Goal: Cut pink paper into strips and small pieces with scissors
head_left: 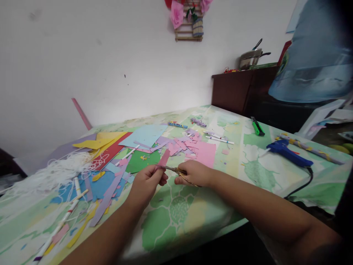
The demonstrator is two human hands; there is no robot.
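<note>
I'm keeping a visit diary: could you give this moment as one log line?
left hand: holds pink strip | right hand: holds scissors at strip | table: green paper, blue glue gun

Your right hand gripped the scissors; at their tips your left hand pinched a pink strip; right of them lay a glue gun.

At centre, the left hand hides the lower end of a narrow pink paper strip; the right hand partly covers gold-handled metal scissors. Upper right, the frame's top crops a translucent blue plastic bottle.
</note>
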